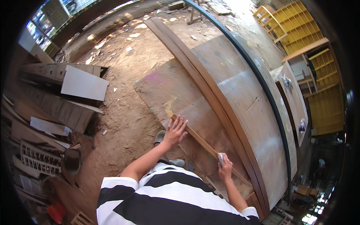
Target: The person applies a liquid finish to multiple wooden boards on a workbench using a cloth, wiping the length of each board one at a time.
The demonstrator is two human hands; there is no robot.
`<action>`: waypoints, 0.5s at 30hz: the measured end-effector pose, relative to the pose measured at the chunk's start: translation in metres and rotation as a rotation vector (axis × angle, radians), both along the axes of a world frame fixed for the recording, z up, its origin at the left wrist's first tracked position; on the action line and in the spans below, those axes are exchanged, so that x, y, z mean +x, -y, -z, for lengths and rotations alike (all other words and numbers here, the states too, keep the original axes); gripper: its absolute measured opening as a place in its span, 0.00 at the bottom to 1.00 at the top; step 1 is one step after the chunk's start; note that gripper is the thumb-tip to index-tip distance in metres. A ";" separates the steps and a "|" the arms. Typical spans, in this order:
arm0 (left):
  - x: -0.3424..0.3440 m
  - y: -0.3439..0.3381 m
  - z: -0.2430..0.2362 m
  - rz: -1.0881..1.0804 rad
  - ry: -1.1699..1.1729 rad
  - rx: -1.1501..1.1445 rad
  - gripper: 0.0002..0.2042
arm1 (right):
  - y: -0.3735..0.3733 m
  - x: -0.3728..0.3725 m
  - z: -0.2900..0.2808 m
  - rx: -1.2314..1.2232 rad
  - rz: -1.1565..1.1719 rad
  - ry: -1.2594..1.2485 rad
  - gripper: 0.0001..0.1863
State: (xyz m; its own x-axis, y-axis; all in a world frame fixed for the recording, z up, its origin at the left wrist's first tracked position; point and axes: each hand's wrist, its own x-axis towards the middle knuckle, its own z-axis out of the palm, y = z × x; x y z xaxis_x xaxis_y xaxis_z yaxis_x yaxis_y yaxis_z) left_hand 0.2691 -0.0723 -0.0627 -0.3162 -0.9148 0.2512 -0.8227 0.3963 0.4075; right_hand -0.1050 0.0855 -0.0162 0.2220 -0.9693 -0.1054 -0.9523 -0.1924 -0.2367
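Note:
A narrow wooden strip [202,141] lies on the near part of a large, paint-stained wooden board [165,84]. My left hand [175,131] rests over the strip's far left end, its fingers stretched out and pressing on it. Further along the strip, my right hand [225,169] is closed around a small whitish pad [221,159] that looks like folded sandpaper. The pad touches the strip. Beyond both hands, long brown wooden planks [212,93] run across the board side by side.
A long dark bar [258,71] crosses the board beyond the planks. Wooden panels, including a pale one [84,83], are piled on the left. On the right stand a light tabletop [294,101] and yellow slatted furniture [296,26]. Bare earth [116,123] lies between the pile and the board.

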 end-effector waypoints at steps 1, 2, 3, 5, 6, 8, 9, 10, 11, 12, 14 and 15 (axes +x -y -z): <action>-0.010 -0.009 0.000 0.024 -0.005 0.002 0.31 | -0.018 -0.003 0.003 -0.014 0.132 -0.035 0.28; -0.019 -0.018 0.000 0.074 0.005 0.035 0.33 | -0.035 -0.003 0.009 -0.011 0.156 -0.041 0.28; -0.029 -0.022 0.000 0.126 0.015 0.064 0.35 | -0.050 0.000 0.015 -0.076 0.335 -0.024 0.31; -0.045 -0.027 -0.001 0.212 -0.009 0.079 0.35 | -0.074 0.015 0.024 -0.159 0.596 0.015 0.35; -0.052 -0.028 0.000 0.270 -0.029 0.092 0.35 | -0.084 0.027 0.026 -0.160 0.613 0.017 0.35; -0.067 -0.030 -0.004 0.369 -0.026 0.090 0.36 | -0.103 0.051 0.029 -0.244 0.796 0.091 0.31; -0.071 -0.031 -0.005 0.448 -0.042 0.096 0.37 | -0.113 0.060 0.031 -0.235 0.826 0.118 0.34; -0.074 -0.031 -0.007 0.529 -0.056 0.102 0.37 | -0.124 0.070 0.035 -0.242 0.845 0.127 0.34; -0.072 -0.030 -0.007 0.546 -0.044 0.096 0.37 | -0.135 0.079 0.038 -0.211 0.866 0.167 0.35; -0.067 -0.027 -0.007 0.509 -0.025 0.092 0.36 | -0.148 0.084 0.040 -0.179 0.890 0.206 0.35; -0.051 -0.021 -0.006 0.444 0.007 0.083 0.34 | -0.179 0.085 0.053 -0.223 0.901 0.216 0.34; -0.036 -0.016 -0.005 0.365 0.037 0.072 0.34 | -0.194 0.083 0.059 -0.184 0.951 0.245 0.34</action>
